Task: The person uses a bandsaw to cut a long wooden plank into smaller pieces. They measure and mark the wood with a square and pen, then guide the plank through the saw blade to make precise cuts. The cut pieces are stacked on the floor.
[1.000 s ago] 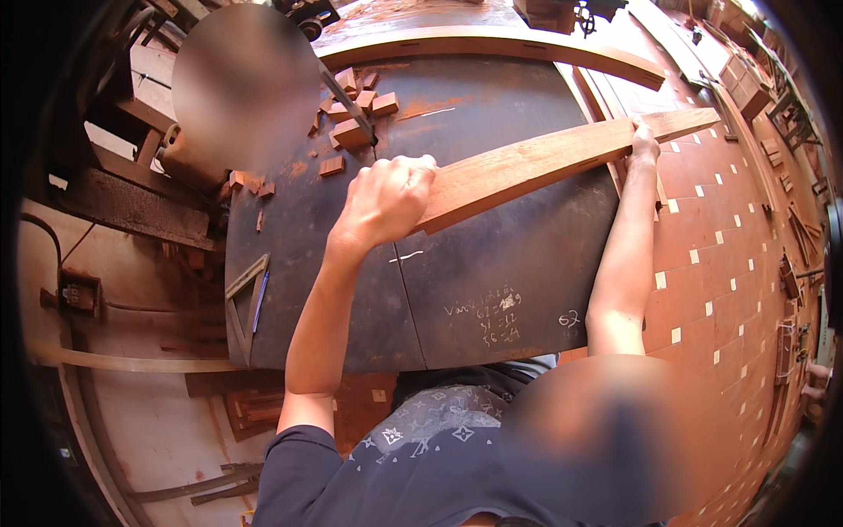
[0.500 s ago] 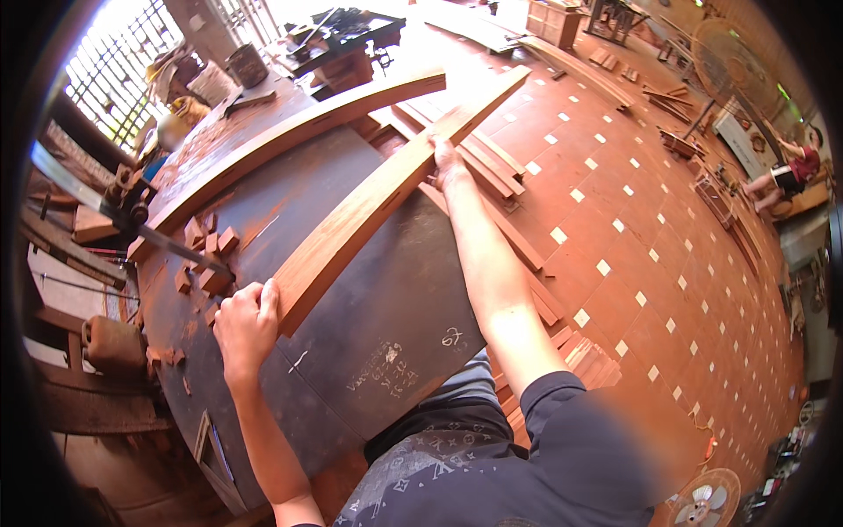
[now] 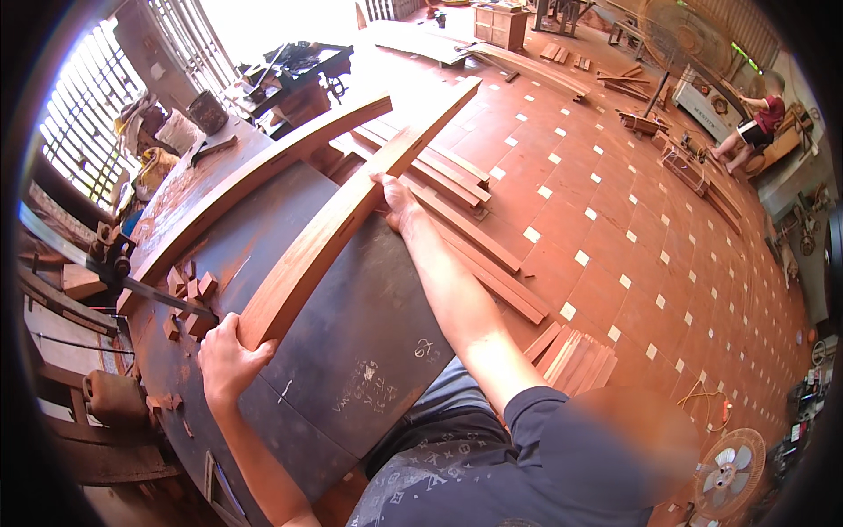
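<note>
A long reddish wooden beam (image 3: pixel 316 237) with slots cut in its side lies slantwise over the dark flat tabletop (image 3: pixel 351 307). Its near end is gripped by my left hand (image 3: pixel 233 360), with the thumb around the corner. Farther along, my right hand (image 3: pixel 399 202) clasps the beam's right side, its fingertips partly hidden. The far end juts past the table edge. Close to my left hand, a narrow metal saw blade (image 3: pixel 167 297) slants in from the left, beside several small wood offcuts (image 3: pixel 195 288). A second, curved beam (image 3: pixel 255 180) rests along the table's far left part.
Stacked wooden strips (image 3: pixel 465 233) lie right of the table, and more boards (image 3: pixel 575 360) sit nearer me. A fan (image 3: pixel 729 472) stands at the lower right. Another person (image 3: pixel 760 123) works at the far right. A cluttered dark bench (image 3: pixel 299 83) is beyond the table.
The view has swung to the right, so the scene sits farther left. The beam's near end is slightly closer to the offcuts, and my left thumb sits lower on it. Both hands keep hold.
</note>
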`<state>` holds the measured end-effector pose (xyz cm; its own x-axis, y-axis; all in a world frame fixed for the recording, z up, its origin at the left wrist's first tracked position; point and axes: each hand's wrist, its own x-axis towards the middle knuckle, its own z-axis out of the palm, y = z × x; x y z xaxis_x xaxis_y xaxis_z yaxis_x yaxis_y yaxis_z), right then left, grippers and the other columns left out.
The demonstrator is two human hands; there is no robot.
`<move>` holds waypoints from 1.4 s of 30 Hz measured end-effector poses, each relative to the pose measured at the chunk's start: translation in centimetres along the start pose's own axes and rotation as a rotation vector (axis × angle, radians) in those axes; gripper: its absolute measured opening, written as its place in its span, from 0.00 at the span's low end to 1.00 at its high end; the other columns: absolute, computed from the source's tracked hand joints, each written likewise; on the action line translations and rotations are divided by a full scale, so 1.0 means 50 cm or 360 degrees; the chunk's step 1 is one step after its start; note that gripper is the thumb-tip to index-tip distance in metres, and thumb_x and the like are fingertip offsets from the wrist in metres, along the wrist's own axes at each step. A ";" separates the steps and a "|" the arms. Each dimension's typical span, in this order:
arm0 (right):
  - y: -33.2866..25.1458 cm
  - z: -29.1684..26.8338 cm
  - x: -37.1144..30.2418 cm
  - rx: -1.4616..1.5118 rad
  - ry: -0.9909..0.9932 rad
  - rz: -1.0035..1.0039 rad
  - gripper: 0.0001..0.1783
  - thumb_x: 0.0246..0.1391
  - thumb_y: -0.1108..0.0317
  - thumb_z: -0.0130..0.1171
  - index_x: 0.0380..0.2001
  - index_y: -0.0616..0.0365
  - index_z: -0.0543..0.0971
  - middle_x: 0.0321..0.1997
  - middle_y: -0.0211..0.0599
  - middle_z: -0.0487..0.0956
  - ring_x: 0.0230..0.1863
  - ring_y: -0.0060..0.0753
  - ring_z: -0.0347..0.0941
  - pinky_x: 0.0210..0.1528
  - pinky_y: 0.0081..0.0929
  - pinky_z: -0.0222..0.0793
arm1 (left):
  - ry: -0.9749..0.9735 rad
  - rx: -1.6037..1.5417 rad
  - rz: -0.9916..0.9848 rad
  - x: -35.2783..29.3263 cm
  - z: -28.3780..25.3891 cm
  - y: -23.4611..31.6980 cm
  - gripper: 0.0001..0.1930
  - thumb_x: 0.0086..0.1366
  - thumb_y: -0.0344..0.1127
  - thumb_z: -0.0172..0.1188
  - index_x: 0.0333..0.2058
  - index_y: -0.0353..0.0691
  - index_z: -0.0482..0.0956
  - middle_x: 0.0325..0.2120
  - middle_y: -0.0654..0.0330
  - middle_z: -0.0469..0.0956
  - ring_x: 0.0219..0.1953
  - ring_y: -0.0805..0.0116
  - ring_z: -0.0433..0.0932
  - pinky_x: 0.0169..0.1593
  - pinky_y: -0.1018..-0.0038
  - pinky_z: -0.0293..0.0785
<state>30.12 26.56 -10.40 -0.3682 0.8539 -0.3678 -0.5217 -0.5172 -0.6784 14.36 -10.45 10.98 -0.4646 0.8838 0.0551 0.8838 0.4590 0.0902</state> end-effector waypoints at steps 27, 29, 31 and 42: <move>-0.016 0.013 -0.018 0.0237 0.0227 -0.0031 0.37 0.52 0.58 0.68 0.62 0.67 0.75 0.63 0.52 0.79 0.64 0.43 0.73 0.70 0.39 0.66 | -0.0020 0.0164 0.0172 0.058 -0.076 0.020 0.31 0.51 0.57 0.74 0.39 0.33 0.80 0.41 0.42 0.83 0.48 0.41 0.80 0.54 0.50 0.73; -0.013 0.019 -0.026 0.0232 0.0284 -0.0021 0.36 0.51 0.57 0.68 0.60 0.68 0.77 0.62 0.52 0.80 0.62 0.43 0.75 0.68 0.40 0.68 | 0.0003 0.0177 0.0163 0.059 -0.079 0.021 0.31 0.51 0.57 0.74 0.39 0.33 0.80 0.42 0.42 0.83 0.48 0.41 0.79 0.54 0.51 0.73; -0.016 0.020 -0.017 0.0244 0.0330 -0.0064 0.33 0.51 0.57 0.70 0.56 0.70 0.80 0.59 0.52 0.82 0.59 0.44 0.78 0.66 0.42 0.71 | 0.0023 0.0207 0.0167 0.064 -0.082 0.025 0.30 0.50 0.57 0.74 0.38 0.34 0.80 0.40 0.43 0.83 0.47 0.41 0.80 0.54 0.51 0.73; 0.000 -0.010 -0.038 0.0131 0.0176 0.0133 0.31 0.58 0.47 0.70 0.52 0.64 0.82 0.45 0.43 0.86 0.42 0.41 0.82 0.44 0.38 0.77 | -0.0032 0.0163 -0.0090 0.041 -0.088 0.101 0.27 0.46 0.52 0.77 0.31 0.36 0.76 0.26 0.45 0.81 0.32 0.38 0.82 0.37 0.50 0.76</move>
<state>31.20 24.98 -10.03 -0.3285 0.8064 -0.4917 -0.5559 -0.5859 -0.5896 17.64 -6.73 15.90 -0.5135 0.8574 0.0329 0.8577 0.5140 -0.0095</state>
